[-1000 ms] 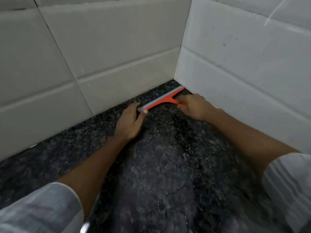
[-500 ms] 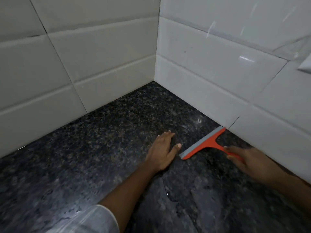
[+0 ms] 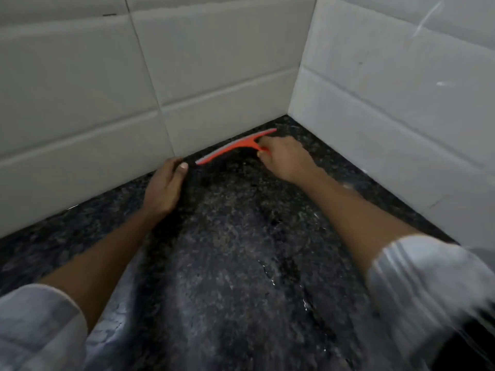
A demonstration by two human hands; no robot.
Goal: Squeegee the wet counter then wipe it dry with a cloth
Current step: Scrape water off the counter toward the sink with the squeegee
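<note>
An orange squeegee (image 3: 235,146) with a grey rubber blade lies along the foot of the back wall, near the corner of the dark speckled granite counter (image 3: 241,263). My right hand (image 3: 286,159) is closed around its short handle. My left hand (image 3: 166,186) rests flat on the counter, palm down, fingers together, its fingertips at the wall just left of the blade's end. Water streaks and droplets glisten on the counter in front of me. No cloth is in view.
White tiled walls meet in a corner: the back wall (image 3: 134,89) on the left and the side wall (image 3: 401,103) on the right. My pale sleeves show at both lower corners.
The squeegee has gone from beside the right wall, nearer me, back to the foot of the back wall. My left hand has moved with it to the wall.
</note>
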